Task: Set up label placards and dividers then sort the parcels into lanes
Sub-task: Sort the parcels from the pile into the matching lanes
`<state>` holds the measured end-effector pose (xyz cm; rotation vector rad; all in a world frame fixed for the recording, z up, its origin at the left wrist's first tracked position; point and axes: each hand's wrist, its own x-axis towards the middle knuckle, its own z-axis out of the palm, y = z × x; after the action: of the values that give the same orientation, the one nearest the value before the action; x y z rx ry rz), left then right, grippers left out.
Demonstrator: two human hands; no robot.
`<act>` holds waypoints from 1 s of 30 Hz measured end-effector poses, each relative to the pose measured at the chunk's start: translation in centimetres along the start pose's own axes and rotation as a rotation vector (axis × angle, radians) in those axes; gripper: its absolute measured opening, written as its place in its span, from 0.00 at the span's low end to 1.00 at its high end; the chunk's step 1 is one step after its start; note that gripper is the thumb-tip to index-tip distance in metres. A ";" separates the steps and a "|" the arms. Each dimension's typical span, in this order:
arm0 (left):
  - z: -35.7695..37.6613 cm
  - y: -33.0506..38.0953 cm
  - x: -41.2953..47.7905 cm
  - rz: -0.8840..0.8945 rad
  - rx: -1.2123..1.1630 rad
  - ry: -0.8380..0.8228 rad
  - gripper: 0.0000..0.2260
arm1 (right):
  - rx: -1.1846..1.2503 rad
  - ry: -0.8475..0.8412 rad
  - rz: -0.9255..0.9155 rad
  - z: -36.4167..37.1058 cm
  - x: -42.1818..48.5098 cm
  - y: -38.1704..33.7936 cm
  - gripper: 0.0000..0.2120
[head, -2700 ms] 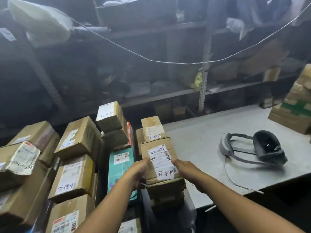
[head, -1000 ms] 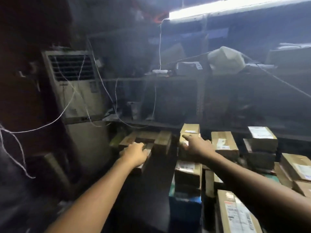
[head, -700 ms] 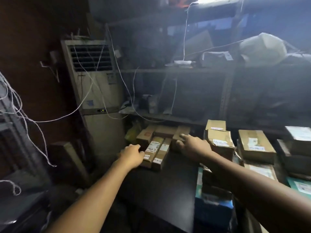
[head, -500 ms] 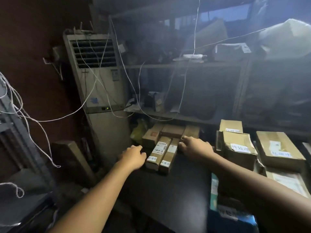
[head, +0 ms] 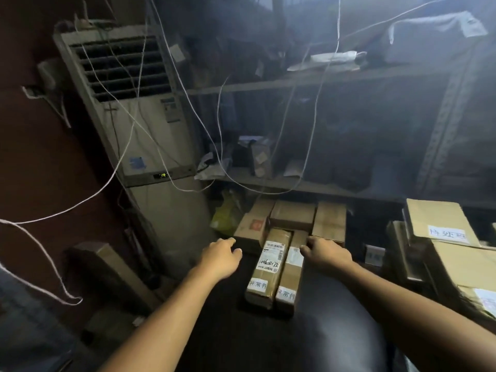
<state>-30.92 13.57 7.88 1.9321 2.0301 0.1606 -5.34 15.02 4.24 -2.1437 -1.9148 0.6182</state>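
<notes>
Head view. Find two long, narrow brown cardboard parcels (head: pixel 269 267) lying lengthwise and pressed side by side on the dark bench (head: pixel 268 342), white handwritten tags at the near ends. Left hand (head: pixel 222 260) just left of the pair, fingers loosely curled, holding nothing, apart from the cardboard. Right hand (head: pixel 326 255) at the far right edge of the right-hand parcel (head: pixel 291 275), fingers likewise loosely curled round nothing; contact with the box too dim to tell.

Probably squaring this pair into its lane. To do it well:
- Flatten both palms against the outer long sides.
- Press inward evenly from mid-length to prevent pivoting.
- Keep near ends flush and tags up and readable.

Edges and room:
- **Behind:** a row of three squat brown cartons (head: pixel 292 214) hard against the far ends, so no slack for pushing away.
- **Right:** a stack of larger tan boxes (head: pixel 440 226) near the right forearm.
- **Left:** darkness beside a tall cream floor-standing air conditioner (head: pixel 150 146), with loose white cords (head: pixel 128 140) hanging across it, liable to snag a raised arm.
- **Toward the body:** open bench, seemingly the best direction for dragging.
</notes>
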 end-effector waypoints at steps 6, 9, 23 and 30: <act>3.3 2.9 9.7 0.126 -0.076 -0.120 0.21 | 0.131 0.017 0.194 1.4 5.7 3.5 0.17; 5.5 5.4 14.2 0.206 -0.155 -0.220 0.20 | 0.233 0.066 0.293 1.7 7.2 5.2 0.18; 14.1 16.4 23.7 0.048 -0.529 -0.515 0.27 | 0.670 0.126 0.516 2.0 15.1 11.1 0.25; 16.8 18.1 23.9 -0.077 -0.628 -0.604 0.31 | 0.887 0.059 0.494 4.5 16.7 12.5 0.15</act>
<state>-9.02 36.07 -6.14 1.3016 1.4223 0.1488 5.14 29.08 -7.86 -1.9293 -0.7782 1.1861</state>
